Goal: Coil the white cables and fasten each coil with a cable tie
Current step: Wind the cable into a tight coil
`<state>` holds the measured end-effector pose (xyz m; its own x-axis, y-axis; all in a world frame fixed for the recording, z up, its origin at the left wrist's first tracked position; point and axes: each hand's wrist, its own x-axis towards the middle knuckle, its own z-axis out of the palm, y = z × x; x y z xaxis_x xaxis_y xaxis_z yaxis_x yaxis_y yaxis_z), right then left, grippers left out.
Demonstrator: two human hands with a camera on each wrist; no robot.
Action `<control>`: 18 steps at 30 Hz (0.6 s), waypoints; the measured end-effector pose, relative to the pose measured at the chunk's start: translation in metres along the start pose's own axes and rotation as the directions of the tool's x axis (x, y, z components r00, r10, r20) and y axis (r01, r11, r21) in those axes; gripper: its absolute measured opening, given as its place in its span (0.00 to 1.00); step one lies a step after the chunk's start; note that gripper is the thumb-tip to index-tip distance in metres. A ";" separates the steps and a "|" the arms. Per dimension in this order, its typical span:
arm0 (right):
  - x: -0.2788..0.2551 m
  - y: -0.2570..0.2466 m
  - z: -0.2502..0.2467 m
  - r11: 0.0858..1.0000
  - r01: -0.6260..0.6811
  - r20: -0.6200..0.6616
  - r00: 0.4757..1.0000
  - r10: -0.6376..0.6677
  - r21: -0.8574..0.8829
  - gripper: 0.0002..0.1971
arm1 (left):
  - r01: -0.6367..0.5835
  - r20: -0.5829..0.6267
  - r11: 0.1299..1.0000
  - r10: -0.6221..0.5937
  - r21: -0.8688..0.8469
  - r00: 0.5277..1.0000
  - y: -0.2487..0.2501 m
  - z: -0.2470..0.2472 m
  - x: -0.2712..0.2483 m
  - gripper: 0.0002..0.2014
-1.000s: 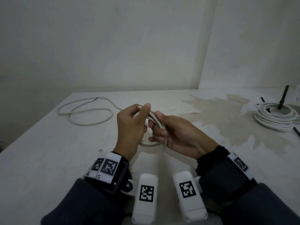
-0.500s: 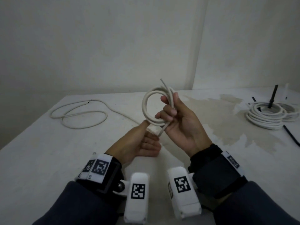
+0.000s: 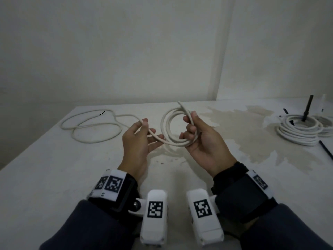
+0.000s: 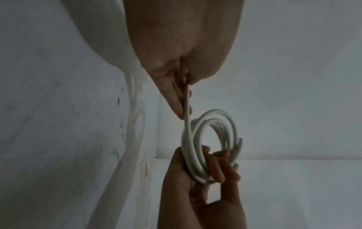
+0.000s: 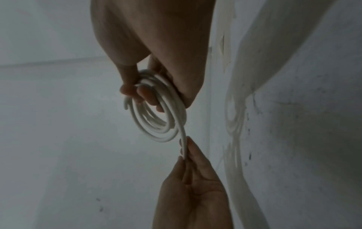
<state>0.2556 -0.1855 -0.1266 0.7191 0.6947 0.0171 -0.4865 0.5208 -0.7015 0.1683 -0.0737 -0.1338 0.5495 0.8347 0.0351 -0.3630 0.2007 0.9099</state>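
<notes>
I hold a white cable (image 3: 172, 143) above the table (image 3: 54, 177). My right hand (image 3: 191, 130) grips a small coil of several turns, fingers curled through the ring and thumb on top; the coil (image 5: 152, 133) and its short free end show in the right wrist view. One strand leaves the coil leftward into my left hand (image 3: 149, 130), which pinches it between thumb and fingers; in the left wrist view the strand (image 4: 186, 108) runs along the fingers (image 4: 177, 106). The remaining cable (image 3: 91, 141) lies in loose loops at the far left.
Tied white coils (image 3: 297, 134) are stacked at the right edge around a black upright rod (image 3: 308, 107). A black cable tie (image 3: 326, 149) lies beside them. A brownish stain (image 3: 252, 134) covers the table's right half. Walls close the back and right.
My right hand has lowered the coil from its raised position. My left hand has left the coil's underside and moved out left along the strand, now pinching it.
</notes>
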 end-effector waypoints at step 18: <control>0.010 -0.016 -0.012 0.909 0.155 -0.203 0.976 -0.080 0.387 0.20 | 0.224 0.342 0.937 -0.125 -0.267 0.931 0.003 0.006 -0.008 0.11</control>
<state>0.2764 -0.1928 -0.1237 0.8415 0.5356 -0.0712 -0.5226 0.7733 -0.3589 0.1677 -0.0830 -0.1290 0.8144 0.5773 0.0599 -0.4181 0.5119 0.7504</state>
